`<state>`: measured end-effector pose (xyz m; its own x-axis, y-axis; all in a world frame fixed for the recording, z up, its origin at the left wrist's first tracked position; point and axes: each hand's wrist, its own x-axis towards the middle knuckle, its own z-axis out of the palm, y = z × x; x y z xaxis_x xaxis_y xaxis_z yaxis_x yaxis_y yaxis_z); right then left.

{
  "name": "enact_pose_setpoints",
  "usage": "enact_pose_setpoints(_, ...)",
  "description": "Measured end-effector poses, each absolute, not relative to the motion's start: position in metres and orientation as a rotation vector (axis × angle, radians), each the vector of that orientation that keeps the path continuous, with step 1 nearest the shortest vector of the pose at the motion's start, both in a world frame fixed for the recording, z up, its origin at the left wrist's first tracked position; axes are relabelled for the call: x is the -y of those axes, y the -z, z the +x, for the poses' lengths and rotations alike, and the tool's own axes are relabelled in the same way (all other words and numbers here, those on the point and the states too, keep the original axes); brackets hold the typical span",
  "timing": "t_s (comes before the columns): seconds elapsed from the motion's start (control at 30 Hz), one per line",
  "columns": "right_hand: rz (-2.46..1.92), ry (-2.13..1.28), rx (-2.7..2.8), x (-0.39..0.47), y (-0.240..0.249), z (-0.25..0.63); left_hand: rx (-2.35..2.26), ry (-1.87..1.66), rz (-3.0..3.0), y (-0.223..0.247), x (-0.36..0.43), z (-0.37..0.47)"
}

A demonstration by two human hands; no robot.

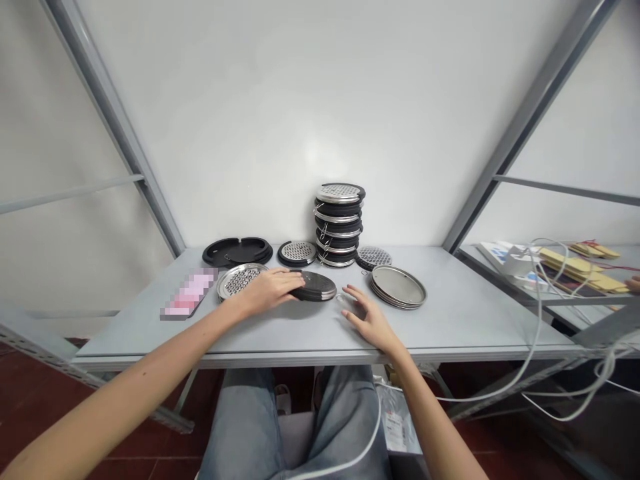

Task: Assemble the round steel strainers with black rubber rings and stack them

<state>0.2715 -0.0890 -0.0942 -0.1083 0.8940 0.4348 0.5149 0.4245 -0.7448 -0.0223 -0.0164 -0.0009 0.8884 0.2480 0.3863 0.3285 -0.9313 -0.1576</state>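
My left hand [273, 288] is closed on the left side of a round black-rimmed disc [317, 285], which is tilted a little above the table; the palm side of the grip is hidden. At the disc's right edge shows a small wire ring [341, 297]. Just right of it is my right hand [369, 319], thumb and fingers apart, with nothing visible between them. Left of the disc lies a perforated metal grater plate [240, 279], partly behind my left hand. Several plain round metal plates [400, 285] are stacked beyond my right hand.
A tall stack of black-rimmed grater discs [339, 223] stands against the wall. Black rings [237, 252] lie at the back left, a grater disc [297, 253] beside the stack, another disc [375, 257] right of it. A phone [190, 293] lies left. White cables [537, 333] hang at right.
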Motion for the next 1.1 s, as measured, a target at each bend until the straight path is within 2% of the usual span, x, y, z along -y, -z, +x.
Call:
enact_pose_setpoints(0.3,-1.311,-0.461,1.815,0.085,0.094,0.268,0.545,0.352,-2.71,-0.041,-0.064,-0.043)
enact_pose_setpoints(0.6,-1.293,-0.473,1.796,0.086,0.09,0.267,0.89,0.479,-2.58,-0.013,-0.093,-0.026)
enact_pose_setpoints(0.83,-1.36,-0.445,1.845,0.088,0.088,0.261,1.085,0.446,-2.589,-0.019,-0.114,-0.02)
enact_pose_setpoints(1.1,-1.398,-0.437,1.844,0.088,0.09,0.263,1.23,0.562,-2.516,-0.01,-0.119,-0.002)
